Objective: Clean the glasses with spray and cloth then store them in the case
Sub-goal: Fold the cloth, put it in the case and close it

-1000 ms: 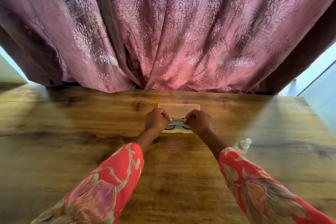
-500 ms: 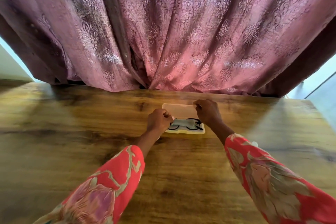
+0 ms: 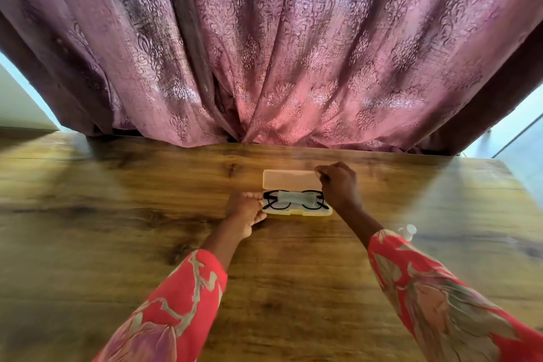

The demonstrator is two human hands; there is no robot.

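Black glasses in open case between gripping left hand and lid-pinching right hand.

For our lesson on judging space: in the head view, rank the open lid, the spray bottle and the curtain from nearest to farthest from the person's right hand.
From the right hand:
1. Open lid: at its fingertips, on the case's far side.
2. Spray bottle: on the table to the right, behind the sleeve.
3. Curtain: hanging beyond the table's far edge.

Backlit curtain glows; edges warped, tabletop sides blurred.
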